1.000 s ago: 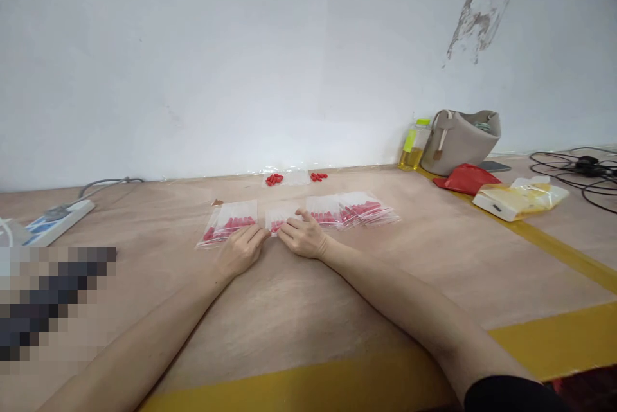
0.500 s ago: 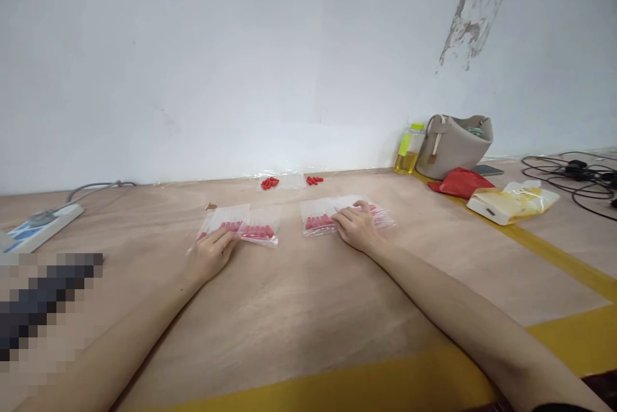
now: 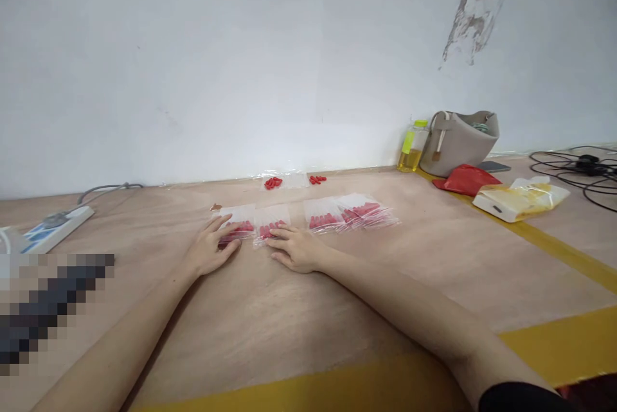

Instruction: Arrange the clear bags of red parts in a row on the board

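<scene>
My left hand (image 3: pixel 214 248) rests with fingers apart on the left edge of a clear plastic bag (image 3: pixel 241 213) holding small red pieces. Beside that bag lies another such bag (image 3: pixel 272 214); the fingertips of my right hand (image 3: pixel 299 249) touch its lower right part, spread and gripping nothing. Further right are a single bag (image 3: pixel 322 209) and an overlapping pile of bags (image 3: pixel 369 211), all with red pieces inside. Behind them, near the wall, red pieces (image 3: pixel 273 184) and a smaller group of red pieces (image 3: pixel 317 180) lie on clear plastic.
A power strip (image 3: pixel 58 229) with a grey cable lies at left, near a pixelated dark object (image 3: pixel 53 309). At right stand a bottle of yellow liquid (image 3: pixel 413 148) and a grey bag (image 3: pixel 460 145), with a red packet (image 3: pixel 466 180), a white-yellow package (image 3: pixel 520 198) and black cables (image 3: pixel 585 168).
My right hand has moved left from the right pile to the second left bag. My left hand's fingers have spread, and the left bags lie squarer side by side.
</scene>
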Tool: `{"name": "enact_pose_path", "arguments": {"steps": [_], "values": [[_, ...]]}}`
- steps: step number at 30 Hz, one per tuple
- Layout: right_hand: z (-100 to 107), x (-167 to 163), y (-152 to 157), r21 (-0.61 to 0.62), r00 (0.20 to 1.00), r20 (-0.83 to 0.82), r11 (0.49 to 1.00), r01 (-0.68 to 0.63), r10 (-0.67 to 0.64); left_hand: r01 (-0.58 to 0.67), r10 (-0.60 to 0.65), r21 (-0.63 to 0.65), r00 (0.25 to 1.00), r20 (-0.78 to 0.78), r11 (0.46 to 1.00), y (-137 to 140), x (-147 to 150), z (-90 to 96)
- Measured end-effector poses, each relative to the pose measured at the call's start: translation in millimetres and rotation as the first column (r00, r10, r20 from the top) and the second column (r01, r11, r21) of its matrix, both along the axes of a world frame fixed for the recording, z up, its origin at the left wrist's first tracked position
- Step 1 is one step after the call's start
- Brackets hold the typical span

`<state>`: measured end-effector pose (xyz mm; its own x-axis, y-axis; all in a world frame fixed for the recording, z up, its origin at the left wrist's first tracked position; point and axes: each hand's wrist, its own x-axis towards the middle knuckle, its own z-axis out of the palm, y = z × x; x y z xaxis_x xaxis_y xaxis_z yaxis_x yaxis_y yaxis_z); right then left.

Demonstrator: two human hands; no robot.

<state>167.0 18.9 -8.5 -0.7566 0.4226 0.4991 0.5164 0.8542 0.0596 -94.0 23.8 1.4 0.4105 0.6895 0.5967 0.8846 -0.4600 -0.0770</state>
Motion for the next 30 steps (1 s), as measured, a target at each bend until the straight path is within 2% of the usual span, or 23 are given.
{"name": "enact_pose_path", "arguments": {"steps": [3, 5, 8, 10, 12, 15, 17, 20, 22, 27, 30], "values": [[-4, -6, 0, -0.080, 0.998, -0.012, 0.995, 0.065, -0.066, -0.028, 0.037, -0.120, 0.996, 0.080, 0.992, 5, -4, -5.9], [-6, -8, 2, -0.139, 0.991, -0.041, 0.983, 0.123, -0.130, -0.024, 0.049, -0.155, 0.986, 0.157, 0.988, 6, 0, -6.8], [-8, -11, 10, -0.187, 0.985, -0.075, 0.973, 0.137, -0.154, 0.005, 0.022, -0.124, 0.976, 0.215, 0.992, 6, 8, -3.6], [-9, -15, 17, -0.180, 0.989, -0.089, 0.978, 0.103, -0.121, -0.045, 0.066, -0.081, 0.958, 0.278, 0.996, 6, 12, -0.4], [-10, -22, 25, -0.173, 0.991, -0.101, 0.982, 0.070, -0.088, -0.162, 0.169, -0.054, 0.880, 0.444, 0.985, 7, 12, 1.8], [-9, -30, 31, -0.176, 0.995, -0.094, 0.984, 0.024, -0.041, -0.263, 0.228, -0.066, 0.655, 0.721, 0.963, 10, 10, 2.1], [-7, -32, 30, -0.172, 0.998, -0.069, 0.985, -0.010, -0.002, -0.241, 0.187, -0.060, 0.549, 0.815, 0.969, 11, 11, 2.0], [0, -24, 22, -0.112, 0.997, -0.063, 0.993, 0.037, -0.044, -0.153, 0.098, -0.025, 0.489, 0.867, 0.988, 6, 24, 4.9], [5, -12, 16, -0.046, 0.984, -0.073, 0.986, 0.159, -0.162, -0.063, 0.043, -0.011, 0.528, 0.848, 0.998, 0, 39, 7.8], [9, 30, 10, 0.019, 0.931, 0.104, 0.937, 0.349, -0.349, 0.186, -0.189, 0.067, 0.782, 0.594, 0.980, -7, 78, 5.2], [8, 51, 7, 0.041, 0.904, 0.123, 0.913, 0.407, -0.409, 0.292, -0.267, 0.032, 0.822, 0.503, 0.956, -4, 97, -3.1]]}}
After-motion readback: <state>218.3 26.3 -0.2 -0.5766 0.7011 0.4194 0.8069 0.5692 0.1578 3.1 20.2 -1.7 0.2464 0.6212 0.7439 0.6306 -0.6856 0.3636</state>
